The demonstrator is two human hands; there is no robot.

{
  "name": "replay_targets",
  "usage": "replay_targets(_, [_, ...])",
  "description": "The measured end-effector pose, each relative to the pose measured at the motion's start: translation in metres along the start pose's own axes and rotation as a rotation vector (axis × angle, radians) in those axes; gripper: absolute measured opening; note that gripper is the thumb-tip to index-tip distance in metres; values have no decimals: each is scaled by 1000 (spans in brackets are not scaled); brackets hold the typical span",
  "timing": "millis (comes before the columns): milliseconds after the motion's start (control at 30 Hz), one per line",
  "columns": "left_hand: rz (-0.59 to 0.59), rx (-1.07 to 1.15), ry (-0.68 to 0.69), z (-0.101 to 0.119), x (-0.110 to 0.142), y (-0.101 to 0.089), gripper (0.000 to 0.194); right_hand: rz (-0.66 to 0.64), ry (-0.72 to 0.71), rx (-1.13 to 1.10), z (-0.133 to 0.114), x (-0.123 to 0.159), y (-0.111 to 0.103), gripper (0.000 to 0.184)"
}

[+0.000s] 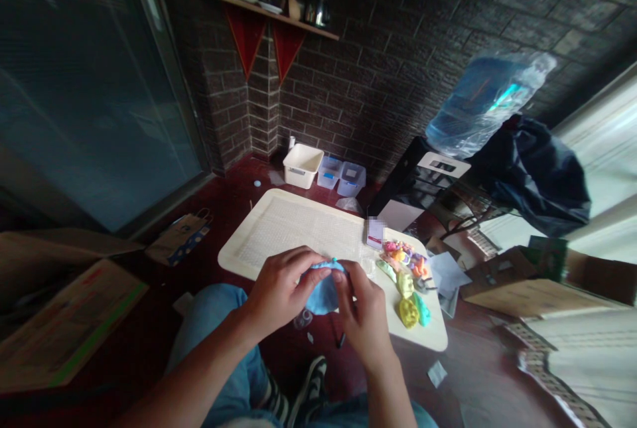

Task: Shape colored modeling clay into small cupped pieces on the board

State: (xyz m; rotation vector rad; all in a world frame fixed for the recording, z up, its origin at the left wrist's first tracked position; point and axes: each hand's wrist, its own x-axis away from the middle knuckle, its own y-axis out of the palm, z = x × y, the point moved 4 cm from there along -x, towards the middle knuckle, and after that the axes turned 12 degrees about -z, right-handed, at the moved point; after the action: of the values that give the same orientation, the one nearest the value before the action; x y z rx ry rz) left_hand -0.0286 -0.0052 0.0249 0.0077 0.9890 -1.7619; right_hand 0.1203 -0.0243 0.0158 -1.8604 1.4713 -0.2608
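Observation:
A rounded blue piece of soft modelling clay (324, 298) is held up between my two hands, just off the near edge of the low cream table (233, 252). My left hand (288, 279) pinches its upper left side, thumb laid along the top. The fingers of my right hand (361, 298) close on its upper right side. A small teal bit (334, 260) shows at the top edge between the fingertips. To the right lie a yellow clay lump (409, 312), a pale yellow piece (405, 284), a mint green piece (423, 310) and several mixed-colour pieces (401, 254).
A small pale box (375, 234) stands near the table's back right. Behind the table sit a cream bin (302, 166) and clear plastic boxes (351, 178). A water dispenser (411, 176) rises at back right. Cardboard boxes (70, 322) lie left, and another carton (522, 295) right.

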Motion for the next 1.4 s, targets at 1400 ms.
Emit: replay_targets(1400, [73, 12, -275, -23, 10, 8, 22, 24, 403, -657, 27, -10, 33, 37])
